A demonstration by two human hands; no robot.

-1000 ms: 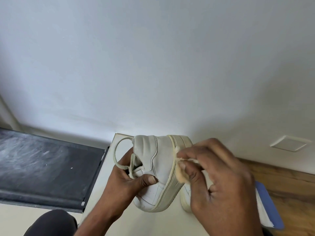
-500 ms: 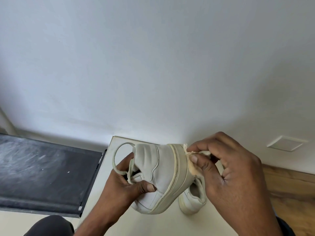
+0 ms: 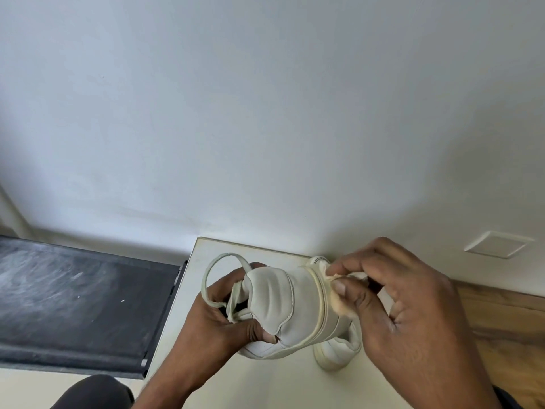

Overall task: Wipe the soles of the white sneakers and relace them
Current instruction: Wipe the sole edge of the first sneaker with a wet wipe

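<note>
My left hand [image 3: 219, 317] grips a white sneaker [image 3: 290, 305] by its opening, held on its side above the white table [image 3: 203, 261], heel towards me and sole to the right. A loose lace [image 3: 218, 262] loops out over my left fingers. My right hand [image 3: 395, 308] pinches a small cream wipe [image 3: 339, 302] and presses it against the sole edge of the held sneaker. The second white sneaker [image 3: 336, 354] stands on the table behind it, mostly hidden by the first shoe and my right hand.
A dark grey treadmill-like mat [image 3: 79, 305] lies left of the table. Wooden floor [image 3: 507, 326] shows at the right. A white wall [image 3: 265, 113] rises directly behind, with a square wall plate [image 3: 498, 245]. My dark-clothed knee [image 3: 94, 392] is at the bottom left.
My right hand has slid the wipe upward along the sole edge, away from me. The held sneaker has tilted slightly, and more of the second sneaker now shows below it.
</note>
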